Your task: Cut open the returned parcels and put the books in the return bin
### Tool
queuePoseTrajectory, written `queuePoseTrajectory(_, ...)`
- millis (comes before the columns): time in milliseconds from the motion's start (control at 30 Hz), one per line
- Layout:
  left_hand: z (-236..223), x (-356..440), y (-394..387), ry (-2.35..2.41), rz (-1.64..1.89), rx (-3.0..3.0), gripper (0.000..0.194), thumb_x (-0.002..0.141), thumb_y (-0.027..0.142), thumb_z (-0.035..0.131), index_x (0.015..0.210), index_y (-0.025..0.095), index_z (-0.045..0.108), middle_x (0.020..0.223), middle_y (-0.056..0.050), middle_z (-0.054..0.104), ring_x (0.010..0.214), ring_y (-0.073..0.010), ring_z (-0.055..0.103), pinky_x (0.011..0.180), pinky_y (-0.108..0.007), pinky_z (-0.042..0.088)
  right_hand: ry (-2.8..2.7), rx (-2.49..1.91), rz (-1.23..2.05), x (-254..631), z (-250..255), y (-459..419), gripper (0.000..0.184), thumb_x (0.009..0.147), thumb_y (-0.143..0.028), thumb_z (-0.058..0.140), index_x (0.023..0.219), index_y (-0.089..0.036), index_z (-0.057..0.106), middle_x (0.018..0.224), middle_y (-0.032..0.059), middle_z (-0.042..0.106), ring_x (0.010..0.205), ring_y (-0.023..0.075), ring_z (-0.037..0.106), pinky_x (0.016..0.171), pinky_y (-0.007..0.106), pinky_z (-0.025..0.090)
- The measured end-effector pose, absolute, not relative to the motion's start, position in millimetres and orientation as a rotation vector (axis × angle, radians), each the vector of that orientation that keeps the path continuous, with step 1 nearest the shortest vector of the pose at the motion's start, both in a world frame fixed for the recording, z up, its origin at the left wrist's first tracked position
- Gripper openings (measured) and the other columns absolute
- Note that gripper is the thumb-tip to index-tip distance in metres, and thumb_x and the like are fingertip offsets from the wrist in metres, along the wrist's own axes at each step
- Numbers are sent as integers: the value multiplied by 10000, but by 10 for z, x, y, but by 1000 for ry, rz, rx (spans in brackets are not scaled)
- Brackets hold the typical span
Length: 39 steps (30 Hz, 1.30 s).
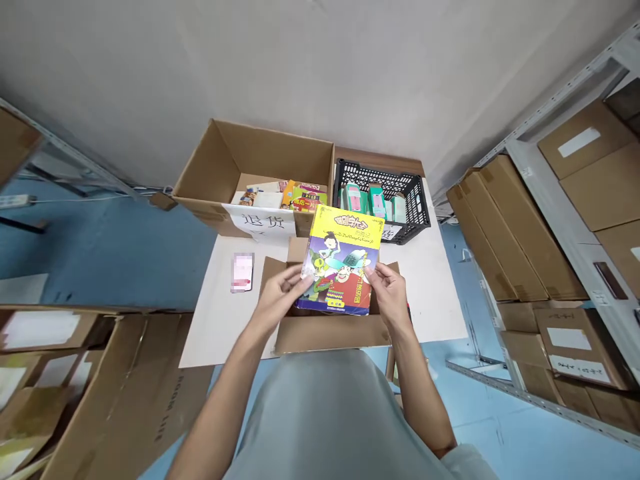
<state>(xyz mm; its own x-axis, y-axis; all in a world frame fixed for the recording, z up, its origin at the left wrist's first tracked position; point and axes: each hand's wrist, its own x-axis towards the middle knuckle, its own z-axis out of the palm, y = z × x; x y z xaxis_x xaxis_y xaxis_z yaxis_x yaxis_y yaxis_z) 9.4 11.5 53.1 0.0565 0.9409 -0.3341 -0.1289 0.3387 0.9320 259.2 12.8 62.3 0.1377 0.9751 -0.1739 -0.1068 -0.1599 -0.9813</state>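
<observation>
I hold a yellow and purple picture book [343,261] with a cartoon cover above a small open cardboard box [325,332] on the white table [215,313]. My left hand [280,293] grips the book's lower left edge. My right hand [389,288] grips its lower right edge. The book tilts with its cover facing up toward me.
A large open cardboard box [220,167] with several books and a paper label stands at the back left of the table. A black plastic crate [415,200] with teal packs sits at the back right. A small pink item [243,271] lies on the table. Stacked cartons fill shelves right and left.
</observation>
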Motion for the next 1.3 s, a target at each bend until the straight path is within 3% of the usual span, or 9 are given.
queuePoseTrajectory(167, 393, 128, -57, 1145, 968, 717, 753, 662, 708, 1041, 1152, 156, 889, 1188, -174, 877, 1193, -415, 828, 1054, -493, 682, -953, -1328, 1312, 2614, 596, 89, 572, 807, -685, 960, 1119, -214, 870, 1110, 83, 898, 994, 319, 861, 948, 468, 723)
queuePoseTrajectory(467, 442, 176, -62, 1118, 962, 702, 633, 696, 626, 1051, 1124, 180, 916, 1204, -151, 877, 1103, -387, 850, 986, -482, 712, -980, -1396, 1298, 2594, 545, 66, 594, 853, -695, 909, 1189, -209, 859, 1133, 103, 896, 1014, 329, 868, 920, 484, 737)
queuePoseTrajectory(633, 429, 366, -100, 1233, 1069, 726, 646, 694, 639, 1040, 1098, 151, 914, 1155, -134, 884, 1049, -345, 838, 941, -437, 705, -1212, -1579, 759, 2555, 532, 72, 509, 970, -637, 793, 1255, -223, 867, 1306, 143, 862, 1166, 316, 836, 1000, 462, 715)
queuePoseTrajectory(767, 343, 611, -189, 1343, 1116, 823, 551, 810, 637, 936, 1092, 164, 899, 1121, -99, 886, 1047, -330, 830, 961, -428, 678, -1448, -1576, 840, 2308, 557, -52, 468, 1034, -615, 743, 1344, -283, 858, 1314, 108, 868, 1065, 306, 866, 983, 464, 719)
queuePoseTrajectory(933, 277, 856, -359, 1486, 1079, 1186, 311, 965, 469, 779, 1118, 227, 899, 1280, -117, 866, 1226, -368, 810, 1081, -466, 626, -1558, -1719, 839, 2058, 513, -143, 731, 909, -637, 886, 1530, -273, 760, 1153, 109, 898, 922, 335, 870, 987, 513, 706)
queuePoseTrajectory(1000, 282, 869, -375, 1427, 1079, 1326, 366, 970, 430, 772, 1274, 254, 873, 1420, -127, 819, 1339, -373, 773, 1211, -524, 561, -1442, -1685, 881, 2094, 489, -99, 665, 966, -628, 821, 1529, -280, 757, 1078, 82, 903, 930, 309, 872, 975, 471, 710)
queuePoseTrajectory(1133, 293, 680, -275, 1384, 1082, 1418, 590, 934, 496, 864, 1481, 293, 771, 1599, -126, 711, 1535, -371, 645, 1432, -652, 233, -1167, -1436, 1110, 2329, 549, 43, 651, 983, -724, 749, 1421, -246, 808, 1212, 95, 892, 1096, 316, 869, 1001, 460, 721)
queuePoseTrajectory(1233, 282, 411, -164, 1460, 1125, 1076, 784, 900, 640, 898, 1546, 234, 718, 1670, -192, 637, 1572, -391, 608, 1380, -634, 365, -1042, -1356, 1223, 2491, 689, 61, 692, 916, -756, 819, 1366, -231, 826, 1230, 110, 889, 1110, 351, 868, 970, 501, 737)
queuePoseTrajectory(1300, 290, 250, -119, 1326, 1101, 865, 848, 875, 717, 898, 1510, 177, 742, 1585, -233, 701, 1500, -397, 674, 1312, -562, 486, -1004, -1350, 1245, 2551, 768, 26, 654, 900, -727, 859, 1336, -241, 836, 1229, 101, 890, 1118, 358, 866, 968, 512, 739)
